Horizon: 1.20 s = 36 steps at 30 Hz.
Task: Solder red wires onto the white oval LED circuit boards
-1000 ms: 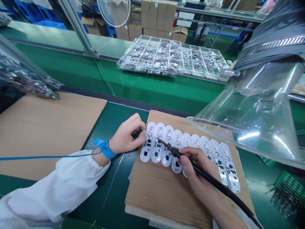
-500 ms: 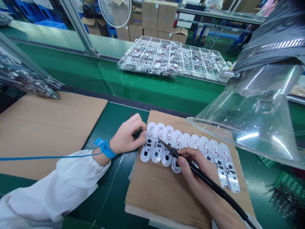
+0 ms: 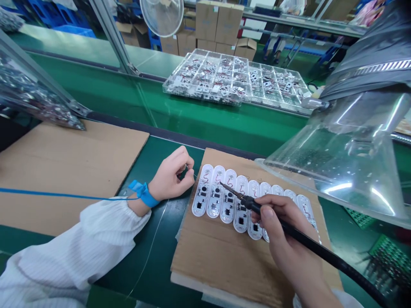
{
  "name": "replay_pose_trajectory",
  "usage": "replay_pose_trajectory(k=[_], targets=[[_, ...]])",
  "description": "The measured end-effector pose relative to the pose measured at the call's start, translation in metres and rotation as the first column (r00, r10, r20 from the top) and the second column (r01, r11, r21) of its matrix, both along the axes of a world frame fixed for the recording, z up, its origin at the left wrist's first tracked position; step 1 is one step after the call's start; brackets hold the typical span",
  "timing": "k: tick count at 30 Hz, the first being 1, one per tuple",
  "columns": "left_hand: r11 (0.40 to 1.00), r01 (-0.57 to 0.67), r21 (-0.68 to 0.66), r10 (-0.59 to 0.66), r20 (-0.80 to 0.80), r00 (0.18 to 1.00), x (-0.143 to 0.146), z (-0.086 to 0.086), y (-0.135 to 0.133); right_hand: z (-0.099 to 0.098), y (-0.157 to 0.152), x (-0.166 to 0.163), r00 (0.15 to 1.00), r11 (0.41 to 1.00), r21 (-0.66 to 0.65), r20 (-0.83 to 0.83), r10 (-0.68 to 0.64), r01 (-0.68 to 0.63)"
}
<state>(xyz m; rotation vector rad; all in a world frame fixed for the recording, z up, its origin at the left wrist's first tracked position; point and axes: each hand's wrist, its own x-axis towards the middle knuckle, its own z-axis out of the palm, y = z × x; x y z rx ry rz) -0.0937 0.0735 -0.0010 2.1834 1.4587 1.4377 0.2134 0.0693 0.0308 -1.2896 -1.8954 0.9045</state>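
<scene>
My right hand (image 3: pixel 289 231) grips a soldering iron (image 3: pixel 248 202) by its black handle. The iron's metal tip points left, over the upper part of the second board from the left; whether it touches cannot be told. Several white, rounded circuit boards (image 3: pixel 199 201) with short red wires form a slanting row on a cardboard sheet (image 3: pixel 205 252). My hand and the iron cover parts of the right-hand boards. Left of the row, my left hand (image 3: pixel 173 173) is closed, pinching a thin solder wire (image 3: pixel 150 250) whose strand trails down the green table. A blue wrist strap (image 3: pixel 148 200) circles that wrist.
A clear fume hood (image 3: pixel 334 158) hangs at the right above the cardboard. Compartment trays (image 3: pixel 212 79) of small parts stand behind the bench. Green circuit boards (image 3: pixel 390 256) lie at the right. Another cardboard sheet (image 3: pixel 73 171) covers the left, below a bag of parts (image 3: pixel 38 98).
My right hand and the soldering iron have shifted right, the tip drawing away from its earlier spot on the second board. My left hand has pulled slightly away from the leftmost board.
</scene>
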Motion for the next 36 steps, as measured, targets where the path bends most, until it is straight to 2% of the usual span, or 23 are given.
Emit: replay_pose_trajectory(k=[6,12,32,36], targets=[[1.0,0.028,-0.002,-0.028,-0.014,1.0,0.001,0.001,0.0,-0.006,0.003,-0.018,0.995,0.995,-0.039,-0.047,0.089,-0.091],[0.999,0.039,-0.016,-0.039,-0.02,0.999,0.001,0.0,0.001,-0.013,0.003,-0.021,0.99,0.99,-0.031,-0.018,0.137,-0.137],[0.997,0.052,-0.058,-0.055,-0.047,0.997,0.002,-0.002,0.0,-0.014,0.003,-0.026,0.988,0.989,-0.014,0.047,0.148,-0.148],[0.998,0.047,-0.049,-0.049,-0.043,0.998,0.001,-0.002,0.0,-0.014,0.002,-0.025,0.99,0.99,-0.019,0.003,0.138,-0.138]])
